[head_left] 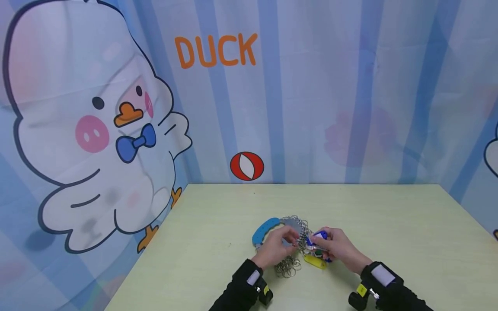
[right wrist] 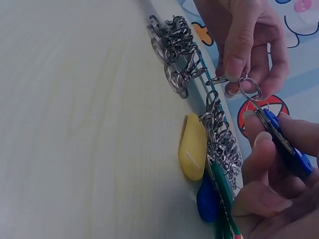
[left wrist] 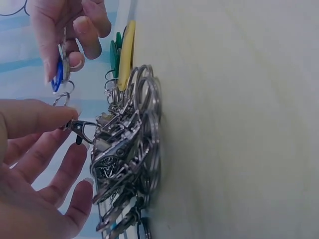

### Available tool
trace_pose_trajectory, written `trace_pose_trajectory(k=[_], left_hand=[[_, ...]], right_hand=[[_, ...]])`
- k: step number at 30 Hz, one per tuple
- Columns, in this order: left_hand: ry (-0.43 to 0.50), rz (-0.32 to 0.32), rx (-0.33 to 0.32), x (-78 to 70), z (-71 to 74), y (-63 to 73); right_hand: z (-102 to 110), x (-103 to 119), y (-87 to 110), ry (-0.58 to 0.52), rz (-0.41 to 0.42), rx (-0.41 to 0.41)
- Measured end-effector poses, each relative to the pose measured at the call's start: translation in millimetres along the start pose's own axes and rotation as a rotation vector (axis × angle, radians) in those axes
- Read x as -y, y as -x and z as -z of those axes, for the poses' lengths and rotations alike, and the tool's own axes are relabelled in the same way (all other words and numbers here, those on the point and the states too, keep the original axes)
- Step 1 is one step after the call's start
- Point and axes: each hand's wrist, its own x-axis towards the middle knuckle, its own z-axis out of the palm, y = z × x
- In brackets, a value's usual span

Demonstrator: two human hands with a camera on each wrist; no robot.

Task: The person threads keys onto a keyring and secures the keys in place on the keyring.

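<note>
My left hand (head_left: 275, 248) pinches a small metal clasp (left wrist: 82, 129) between thumb and finger, its other fingers loosely spread. A split ring (right wrist: 250, 88) links this clasp to a blue key tag (right wrist: 299, 162), which my right hand (head_left: 342, 248) pinches together with a flat metal piece, likely a key. Beneath both hands lies a round hanger with a blue handle (head_left: 265, 230), ringed with many metal clasps and split rings (left wrist: 149, 139). A yellow key tag (head_left: 315, 261) and a green one (left wrist: 115, 55) hang near the right hand. Another blue tag (right wrist: 208, 201) rests beside them.
The pale wooden table (head_left: 194, 276) spreads around the hanger on every side. A curtain (head_left: 311, 86) with a duck print and a red ball hangs along the back and sides.
</note>
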Motion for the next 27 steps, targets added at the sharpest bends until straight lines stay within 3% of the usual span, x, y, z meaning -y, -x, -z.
trace_pose_trajectory(k=[4, 7, 10, 13, 16, 19, 23, 27], left_hand=[[-0.010, -0.001, 0.022, -1.6, 0.8, 0.9], [-0.019, -0.002, 0.000, -2.4, 1.5, 2.0], [-0.033, 0.003, -0.086, -1.6, 1.8, 3.0], [-0.049, 0.029, -0.228, 0.5, 3.8, 4.1], [-0.105, 0.137, -0.366, 1.6, 7.3, 5.2], [-0.195, 0.284, -0.453, 1.8, 11.1, 6.8], [-0.253, 0.409, -0.490, 4.7, 14.5, 10.0], [-0.245, 0.497, -0.469, 11.6, 18.0, 10.4]], right_hand=[[0, -2, 0.8, 0.125, 0.052, -0.015], [0, -6, 0.7, 0.203, 0.092, -0.022], [-1, -9, 0.2, 0.276, 0.149, -0.033], [-1, -12, 0.0, 0.372, 0.205, -0.072], [2, -11, -0.1, 0.465, 0.232, -0.121], [6, -9, 0.3, 0.518, 0.222, -0.168], [13, -12, 1.0, 0.531, 0.202, -0.215], [17, -17, 1.4, 0.511, 0.177, -0.226]])
